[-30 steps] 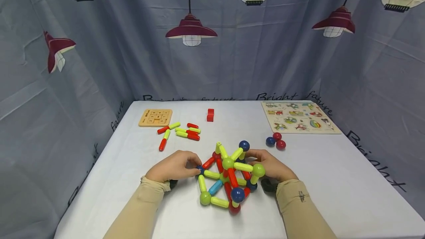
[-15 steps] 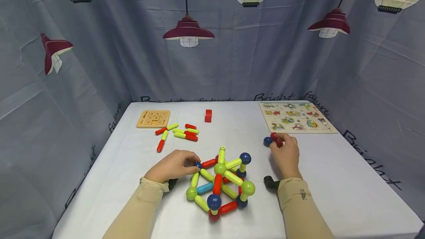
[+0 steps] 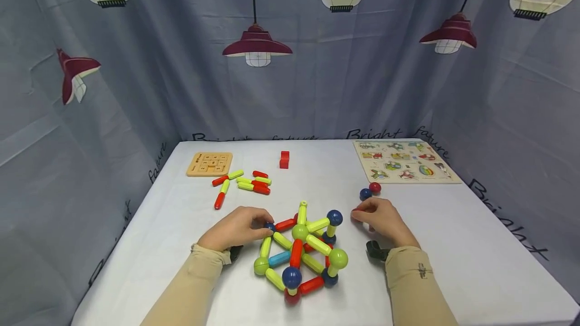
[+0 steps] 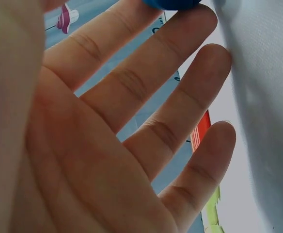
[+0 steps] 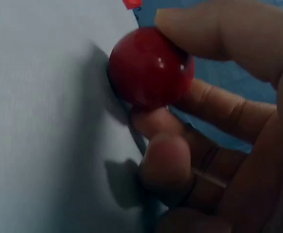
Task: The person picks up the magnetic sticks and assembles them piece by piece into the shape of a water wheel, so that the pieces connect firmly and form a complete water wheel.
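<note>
In the head view, a frame of magnetic rods and balls [image 3: 300, 232] stands in the middle of the table, made of green, red and one blue rod. My left hand [image 3: 240, 226] pinches the dark blue ball [image 3: 270, 226] at its left corner; in the left wrist view, fingertips [image 4: 199, 19] meet this ball's underside at the top edge. To the right of the frame, my right hand [image 3: 385, 220] holds a loose red ball [image 5: 149, 68] between thumb and fingers, close over the table. From the head, this ball is mostly hidden by the fingers.
Behind my right hand lie a blue ball [image 3: 365, 194] and another red ball [image 3: 374, 187]. Several red and green rods [image 3: 254, 185] lie back left, near a wooden number puzzle [image 3: 210, 164]. A red block [image 3: 284, 160] and a picture board [image 3: 401, 162] are farther back.
My right hand left the frame, reached the loose balls, picked up a red one and brought it back toward me. The frame turned and shifted slightly left; my left hand stayed on its corner ball.
</note>
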`<state>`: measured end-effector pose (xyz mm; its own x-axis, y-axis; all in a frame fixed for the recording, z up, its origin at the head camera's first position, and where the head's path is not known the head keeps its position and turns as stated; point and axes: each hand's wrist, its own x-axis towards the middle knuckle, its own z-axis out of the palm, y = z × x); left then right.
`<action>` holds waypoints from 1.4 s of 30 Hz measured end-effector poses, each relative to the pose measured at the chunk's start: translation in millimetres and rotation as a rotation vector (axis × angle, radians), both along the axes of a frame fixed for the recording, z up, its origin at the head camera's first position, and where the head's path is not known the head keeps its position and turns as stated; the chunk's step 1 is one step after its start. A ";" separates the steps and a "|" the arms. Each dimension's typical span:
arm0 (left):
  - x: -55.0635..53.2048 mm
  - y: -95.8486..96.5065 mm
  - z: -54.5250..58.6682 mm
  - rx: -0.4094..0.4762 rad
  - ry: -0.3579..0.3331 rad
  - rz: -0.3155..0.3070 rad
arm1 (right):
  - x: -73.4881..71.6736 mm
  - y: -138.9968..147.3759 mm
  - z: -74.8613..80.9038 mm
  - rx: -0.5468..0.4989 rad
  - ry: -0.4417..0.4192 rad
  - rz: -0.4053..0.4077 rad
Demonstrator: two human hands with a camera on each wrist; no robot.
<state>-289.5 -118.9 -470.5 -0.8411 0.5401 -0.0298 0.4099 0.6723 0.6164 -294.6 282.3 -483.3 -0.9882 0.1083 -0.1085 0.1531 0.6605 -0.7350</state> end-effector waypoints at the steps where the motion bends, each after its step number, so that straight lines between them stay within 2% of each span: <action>1: -0.1 -0.1 -0.3 0.000 0.004 -0.001 | 1.2 -2.6 1.5 -0.019 -0.012 0.045; 4: 0.1 -1.0 -0.8 0.000 0.013 -0.002 | 0.8 -14.4 8.5 -0.093 0.033 0.129; 9: 1.6 -1.4 -0.9 -0.013 0.025 -0.003 | -9.2 -49.2 41.2 -0.229 0.126 0.267; 11: 1.3 0.3 -1.5 -0.019 0.032 -0.006 | -12.4 -62.1 55.6 -0.242 0.120 0.330; 13: 0.5 2.1 -3.1 -0.020 0.033 -0.012 | -15.5 -71.0 63.4 -0.242 0.097 0.393; 19: 0.1 4.1 -4.2 -0.020 0.034 -0.012 | -23.5 -87.8 63.5 -0.216 0.006 0.518; 22: 0.0 3.6 -2.4 -0.023 0.040 -0.009 | -23.0 -90.1 66.2 -0.191 0.019 0.566; 25: -0.7 1.8 -1.5 -0.028 0.042 -0.014 | -18.0 -91.2 75.3 -0.112 0.108 0.642; 30: -1.5 -0.5 0.9 -0.036 0.066 -0.020 | -7.4 -104.8 95.5 0.208 0.199 0.807; 34: -1.2 0.2 1.3 -0.035 0.053 -0.011 | -2.7 -119.0 105.8 0.417 0.217 0.851; 37: -0.6 1.0 0.0 -0.034 0.044 -0.013 | -1.5 -123.9 108.6 0.467 0.229 0.841; 42: 0.8 1.5 -1.5 -0.033 0.058 -0.022 | -1.7 -125.6 107.7 0.475 0.228 0.879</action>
<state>-288.7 -117.5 -472.0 -0.8297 0.5582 0.0006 0.4594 0.6822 0.5689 -296.3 156.7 -375.6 -0.7303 -0.6817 -0.0434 -0.6365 0.7022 -0.3189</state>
